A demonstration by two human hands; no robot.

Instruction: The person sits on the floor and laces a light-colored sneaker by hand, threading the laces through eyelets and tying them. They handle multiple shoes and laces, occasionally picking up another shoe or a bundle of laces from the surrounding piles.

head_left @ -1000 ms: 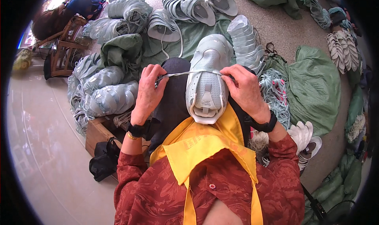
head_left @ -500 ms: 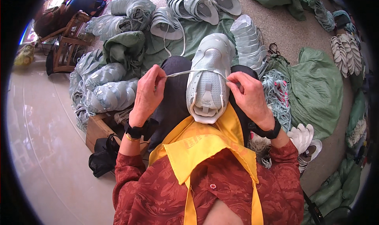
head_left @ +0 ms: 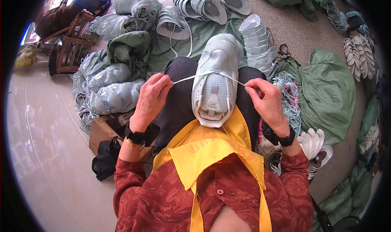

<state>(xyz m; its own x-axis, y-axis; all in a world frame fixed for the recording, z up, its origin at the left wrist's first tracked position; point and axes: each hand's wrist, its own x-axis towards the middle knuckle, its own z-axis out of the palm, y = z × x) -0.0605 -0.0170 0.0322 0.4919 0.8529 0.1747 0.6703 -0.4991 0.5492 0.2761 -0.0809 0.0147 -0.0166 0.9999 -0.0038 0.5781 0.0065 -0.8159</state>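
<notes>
A pale grey-blue shoe upper (head_left: 216, 85) rests between my knees, its toe pointing away from me and its heel against my yellow apron (head_left: 220, 150). A light shoelace (head_left: 188, 78) runs across the vamp and stretches out to both sides. To the left of the shoe, my left hand (head_left: 153, 97) is closed, pinching one end of the lace. On the other side my right hand (head_left: 266, 99) pinches the opposite end between thumb and fingers. Neither hand touches the shoe itself.
Nested stacks of pale shoe uppers (head_left: 116, 95) lie to the left and far side on green cloth (head_left: 163, 52). At right are a bundle of laces (head_left: 288, 97), a green sack (head_left: 326, 97) and white uppers (head_left: 311, 144). A wooden box (head_left: 102, 136) stands by my left leg.
My right hand has moved out to the right, away from the shoe, drawing the lace further out on that side. My left hand has shifted only slightly.
</notes>
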